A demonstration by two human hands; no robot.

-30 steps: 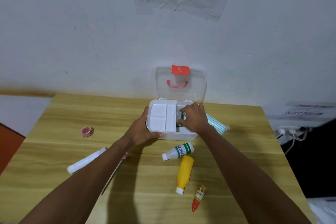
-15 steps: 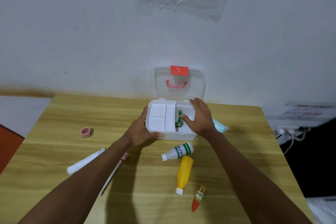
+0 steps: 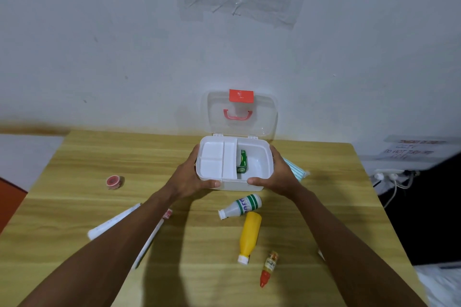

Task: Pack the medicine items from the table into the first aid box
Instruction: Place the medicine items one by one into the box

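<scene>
The white plastic first aid box (image 3: 243, 184) sits on the wooden counter (image 3: 74, 157) near the far edge, by the wall. Its clear lid (image 3: 264, 117), with a red handle and a red latch, stands open and upright behind it. A white tray with small sections (image 3: 215, 161) fills the left half of the box. In the deeper right half stands a small green carton (image 3: 242, 161), tight against the tray, with its long side running from front to back.

Both hands hold the box. The left hand (image 3: 189, 178) wraps the left front corner, thumb on the front wall. The right hand (image 3: 278, 177) wraps the right side, thumb on the front wall too. Each grip is closed on the box. Both arms reach straight out over the counter.

Just in front of the box lies a white bottle with green stripes (image 3: 240, 206), cap pointing left. A yellow bottle (image 3: 248, 234) lies next to it, white cap pointing toward the person. A small red-capped bottle (image 3: 269, 268) lies near it, cap toward the person. A striped blue packet (image 3: 296, 169) peeks out from behind the right hand. A pink tape roll (image 3: 113, 181) sits well apart on the left. A long white tube (image 3: 113, 222) lies partly under the left arm.
</scene>
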